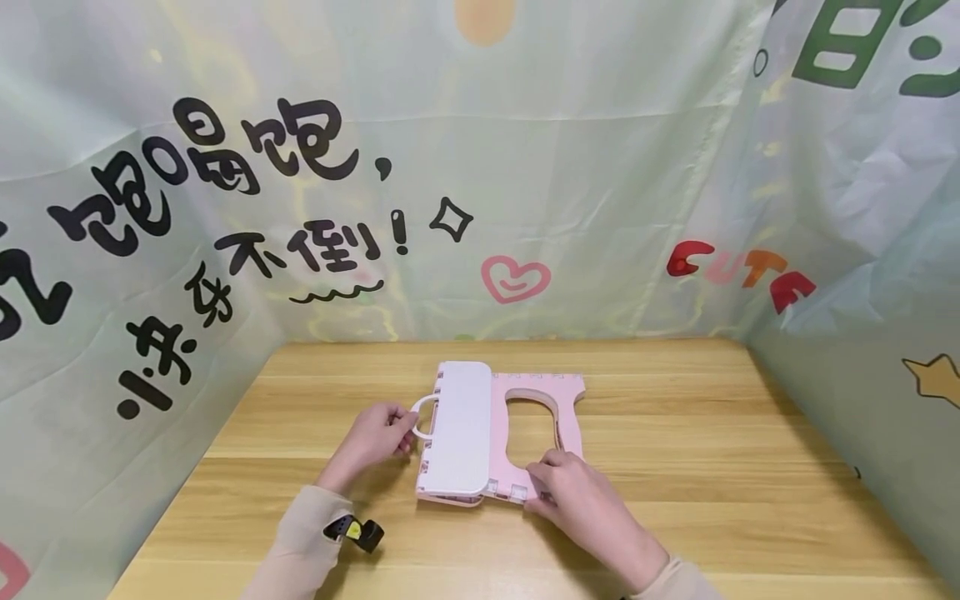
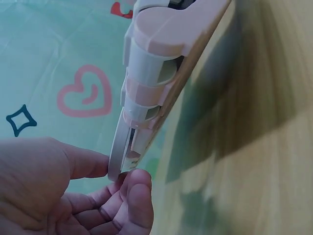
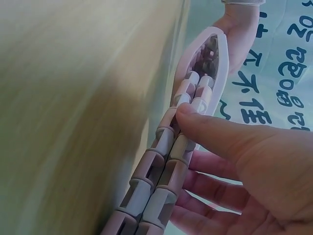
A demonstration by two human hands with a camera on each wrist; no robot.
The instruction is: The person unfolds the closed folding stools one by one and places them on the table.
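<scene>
Folded pink-and-white stool (image 1: 495, 433) lies flat at table (image 1: 712, 467) centre, both hands on it.

I read left hand (image 1: 375, 433) at 9 o'clock pinching the white handle (image 1: 422, 417) — right hand (image 1: 573, 492) at 5 o'clock, thumb and fingers clamped on the hinge edge, probably steadying the legs.

The right hand (image 1: 577, 500) covers the near corner of the folded stool (image 1: 495, 433), both forearms run off the bottom edge, and the table (image 3: 73, 122) is blurred in the right wrist view.
</scene>
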